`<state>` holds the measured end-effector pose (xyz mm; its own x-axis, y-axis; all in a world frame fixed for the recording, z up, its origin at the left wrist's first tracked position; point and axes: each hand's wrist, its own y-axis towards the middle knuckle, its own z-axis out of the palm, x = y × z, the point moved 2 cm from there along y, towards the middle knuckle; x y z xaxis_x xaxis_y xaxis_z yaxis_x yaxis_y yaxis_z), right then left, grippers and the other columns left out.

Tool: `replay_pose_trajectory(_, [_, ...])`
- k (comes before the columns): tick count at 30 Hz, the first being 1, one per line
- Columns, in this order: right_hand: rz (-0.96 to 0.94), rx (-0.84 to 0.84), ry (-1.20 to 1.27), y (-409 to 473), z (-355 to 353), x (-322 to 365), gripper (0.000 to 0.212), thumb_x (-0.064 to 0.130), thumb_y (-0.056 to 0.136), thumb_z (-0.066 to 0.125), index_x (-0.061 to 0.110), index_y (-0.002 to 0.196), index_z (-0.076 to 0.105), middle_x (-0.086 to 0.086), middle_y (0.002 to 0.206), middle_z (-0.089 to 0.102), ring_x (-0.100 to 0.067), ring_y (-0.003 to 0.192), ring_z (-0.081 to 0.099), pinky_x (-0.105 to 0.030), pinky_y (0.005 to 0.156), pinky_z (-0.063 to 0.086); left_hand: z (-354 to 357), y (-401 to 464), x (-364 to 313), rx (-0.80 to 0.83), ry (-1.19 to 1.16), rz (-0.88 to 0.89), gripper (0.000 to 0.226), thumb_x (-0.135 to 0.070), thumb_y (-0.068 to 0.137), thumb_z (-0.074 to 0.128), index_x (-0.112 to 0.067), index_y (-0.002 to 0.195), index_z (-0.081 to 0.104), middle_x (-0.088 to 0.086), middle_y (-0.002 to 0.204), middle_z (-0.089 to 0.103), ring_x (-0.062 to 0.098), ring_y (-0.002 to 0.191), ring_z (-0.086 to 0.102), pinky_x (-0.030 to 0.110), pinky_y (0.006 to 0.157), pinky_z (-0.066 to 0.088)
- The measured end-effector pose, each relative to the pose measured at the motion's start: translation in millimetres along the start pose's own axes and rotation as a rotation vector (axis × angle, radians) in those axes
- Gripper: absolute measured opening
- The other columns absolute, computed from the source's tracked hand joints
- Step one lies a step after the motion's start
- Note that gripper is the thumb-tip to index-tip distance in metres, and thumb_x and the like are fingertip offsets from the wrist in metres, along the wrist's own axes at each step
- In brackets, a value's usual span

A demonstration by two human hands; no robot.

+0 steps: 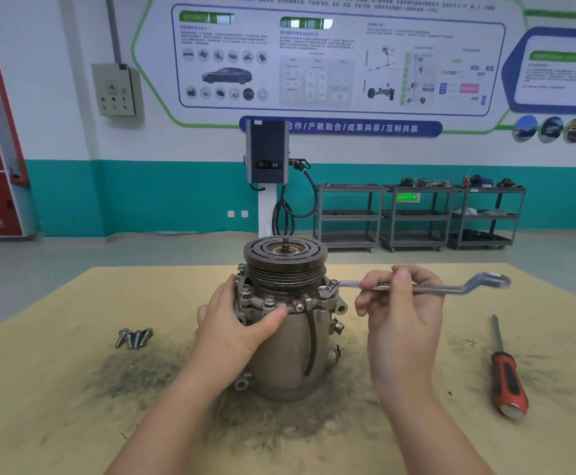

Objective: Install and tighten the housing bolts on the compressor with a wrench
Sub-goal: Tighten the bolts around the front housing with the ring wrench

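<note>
1. Workshop bench [56,389], board-topped and grimy, with carts and a wall poster behind.
2. Compressor [286,337] stands upright at mid-bench, pulley up.
3. Left hand [242,323] grasps the housing flange, bracing it.
4. Right hand [403,303] grips the wrench [427,287]; its ring end sits on a right-side bolt [326,290]. Keep the ring fully seated and the handle level, and pull steadily.
5. Screwdriver [506,371] lies at right.
6. Spare bolts [134,337] lie at left, apparently not yet installed.

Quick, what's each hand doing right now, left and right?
Left hand: fingers and thumb curled round the compressor just under its flange, steadying it.
Right hand: grips the wrench, whose ring end sits on a housing bolt.
</note>
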<state>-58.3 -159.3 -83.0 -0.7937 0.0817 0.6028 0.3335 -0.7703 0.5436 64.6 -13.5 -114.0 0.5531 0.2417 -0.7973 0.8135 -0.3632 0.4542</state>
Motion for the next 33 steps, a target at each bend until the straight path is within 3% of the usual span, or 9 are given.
replay_pose_trajectory(3, [-0.362, 0.133, -0.304, -29, 13, -2, 0.016, 0.025, 0.097, 0.045, 0.036, 0.089, 0.054, 0.005, 0.079, 0.063, -0.013, 0.067, 0.059, -0.022, 0.063, 0.048, 0, 1, 0, -0.005, -0.006, 0.0, 0.056, -0.077, 0.055, 0.053, -0.057, 0.106, 0.045, -0.027, 0.112, 0.052, 0.014, 0.118, 0.039, 0.033, 0.09, 0.036])
replay_pose_trajectory(6, [-0.547, 0.438, -0.563, -46, 26, -9, 0.007, 0.022, 0.091, 0.057, 0.022, 0.086, 0.06, 0.01, 0.086, 0.06, -0.015, 0.081, 0.058, -0.024, 0.072, 0.046, 1, 4, -2, 0.003, -0.018, -0.022, 0.063, -0.073, 0.049, 0.056, -0.05, 0.107, 0.047, -0.014, 0.113, 0.058, 0.023, 0.118, 0.048, 0.04, 0.097, 0.044])
replay_pose_trajectory(9, [-0.596, 0.527, -0.606, -45, 28, -7, 0.018, 0.027, 0.095, 0.056, 0.012, 0.087, 0.064, 0.008, 0.089, 0.06, -0.016, 0.085, 0.057, -0.025, 0.078, 0.046, 1, 5, -3, 0.016, -0.027, -0.024, 0.062, -0.071, 0.048, 0.056, -0.051, 0.106, 0.046, -0.012, 0.112, 0.058, 0.025, 0.117, 0.051, 0.043, 0.098, 0.046])
replay_pose_trajectory(14, [-0.353, 0.227, -0.226, -29, 19, 13, 0.017, 0.03, 0.099, 0.04, 0.028, 0.093, 0.056, 0.005, 0.085, 0.062, -0.013, 0.073, 0.059, -0.022, 0.069, 0.047, 0, -1, -3, 0.006, -0.053, -0.013, 0.053, -0.074, 0.056, 0.058, -0.058, 0.105, 0.044, -0.021, 0.118, 0.055, 0.018, 0.124, 0.046, 0.044, 0.104, 0.043])
replay_pose_trajectory(17, [-0.13, 0.062, -0.052, -17, 13, 12, 0.014, 0.025, 0.1, 0.034, 0.022, 0.094, 0.047, 0.0, 0.074, 0.064, -0.015, 0.061, 0.054, -0.025, 0.062, 0.046, 0, -1, -3, 0.022, -0.075, -0.016, 0.056, -0.074, 0.057, 0.06, -0.057, 0.109, 0.045, -0.017, 0.125, 0.055, 0.018, 0.125, 0.047, 0.047, 0.105, 0.043])
replay_pose_trajectory(21, [0.033, 0.045, 0.052, -3, 6, 9, 0.023, 0.004, 0.105, 0.028, 0.014, 0.091, 0.044, -0.001, 0.064, 0.063, -0.012, 0.051, 0.051, -0.02, 0.052, 0.044, 0, -1, -1, 0.024, -0.089, -0.005, 0.072, -0.073, 0.058, 0.061, -0.045, 0.123, 0.048, -0.015, 0.128, 0.056, 0.019, 0.126, 0.048, 0.048, 0.105, 0.042])
replay_pose_trajectory(27, [0.289, 0.034, 0.159, 17, -6, 3, 0.024, 0.0, 0.101, 0.029, 0.011, 0.091, 0.047, -0.006, 0.061, 0.061, -0.017, 0.048, 0.049, -0.025, 0.049, 0.04, 0, -1, -1, 0.037, -0.097, -0.027, 0.055, -0.073, 0.058, 0.061, -0.057, 0.108, 0.045, -0.017, 0.125, 0.055, 0.019, 0.125, 0.048, 0.048, 0.105, 0.043])
replay_pose_trajectory(29, [0.241, -0.007, 0.114, 11, -5, 2, 0.023, 0.001, 0.101, 0.028, 0.012, 0.092, 0.046, -0.005, 0.061, 0.06, -0.016, 0.048, 0.049, -0.026, 0.05, 0.04, 0, -1, 0, 0.038, -0.103, -0.02, 0.052, -0.072, 0.059, 0.062, -0.058, 0.106, 0.045, -0.017, 0.125, 0.056, 0.018, 0.125, 0.049, 0.048, 0.105, 0.043])
replay_pose_trajectory(33, [-0.224, 0.039, -0.202, -25, 12, 1, 0.018, 0.025, 0.099, 0.038, 0.033, 0.091, 0.051, 0.002, 0.076, 0.062, -0.014, 0.063, 0.057, -0.022, 0.06, 0.047, 1, 1, 0, 0.018, -0.106, -0.008, 0.053, -0.072, 0.058, 0.062, -0.057, 0.106, 0.044, -0.016, 0.124, 0.056, 0.018, 0.125, 0.049, 0.047, 0.106, 0.042])
